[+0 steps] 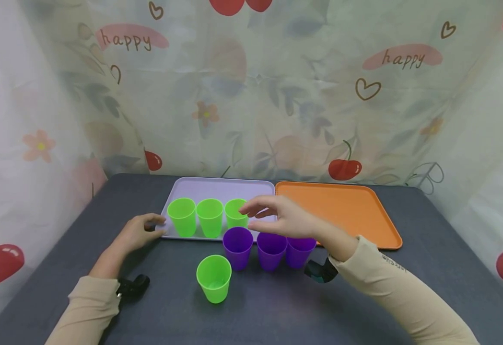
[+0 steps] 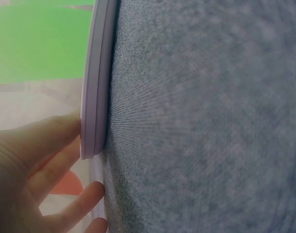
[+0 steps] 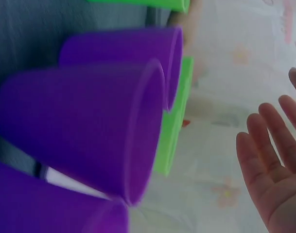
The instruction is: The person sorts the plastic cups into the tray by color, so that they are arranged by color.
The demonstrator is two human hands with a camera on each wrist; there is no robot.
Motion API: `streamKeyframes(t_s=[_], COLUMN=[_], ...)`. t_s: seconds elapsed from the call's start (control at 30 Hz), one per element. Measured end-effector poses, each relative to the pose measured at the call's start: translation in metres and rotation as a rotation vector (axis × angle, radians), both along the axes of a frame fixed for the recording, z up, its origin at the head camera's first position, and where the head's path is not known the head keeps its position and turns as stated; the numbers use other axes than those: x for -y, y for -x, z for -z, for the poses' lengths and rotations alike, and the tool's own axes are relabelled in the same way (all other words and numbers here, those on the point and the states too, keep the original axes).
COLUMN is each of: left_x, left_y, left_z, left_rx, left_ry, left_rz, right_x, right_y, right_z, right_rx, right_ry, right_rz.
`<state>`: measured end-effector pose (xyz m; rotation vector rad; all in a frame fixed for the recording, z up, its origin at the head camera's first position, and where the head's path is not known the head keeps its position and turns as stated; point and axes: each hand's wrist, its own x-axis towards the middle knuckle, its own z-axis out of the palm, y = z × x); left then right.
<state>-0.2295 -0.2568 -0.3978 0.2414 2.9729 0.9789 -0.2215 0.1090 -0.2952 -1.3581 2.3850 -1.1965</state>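
Smooth plastic cups and trays, matt tablecloth

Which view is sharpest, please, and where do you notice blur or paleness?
Head view sharpest, with the orange rectangular plastic tray crisp; left wrist, grey fabric tabletop blurred rightward, green plastic cup pale; right wrist, purple tapered plastic cups soft-edged.

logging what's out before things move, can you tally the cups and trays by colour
Bright green tapered round cups: 4
Deep purple tapered round cups: 3
Flat lilac rectangular tray with rounded corners: 1
Flat orange rectangular tray with rounded corners: 1
Total: 9
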Motion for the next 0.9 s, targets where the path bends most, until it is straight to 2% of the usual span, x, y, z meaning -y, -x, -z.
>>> streamKeyframes(t_s=[0.23,0.43,0.9], left_x=[0.000,0.000,0.000], left_y=[0.000,0.000,0.000], left_z=[0.001,0.002,0.001], left_rx=[-0.005,0.000,0.016], left_ry=[-0.002,0.003,0.001], left_rz=[-0.003,-0.007,-0.008], right_x=[0.005,0.011,0.027], right_y=[-0.023,-0.035,-0.047], right_z=[0.013,0.028,0.053], right_rx=[-0.032,-0.015,-0.064], right_ry=[0.028,0.050,0.052], right_rz=[-0.040,-0.061,-0.087])
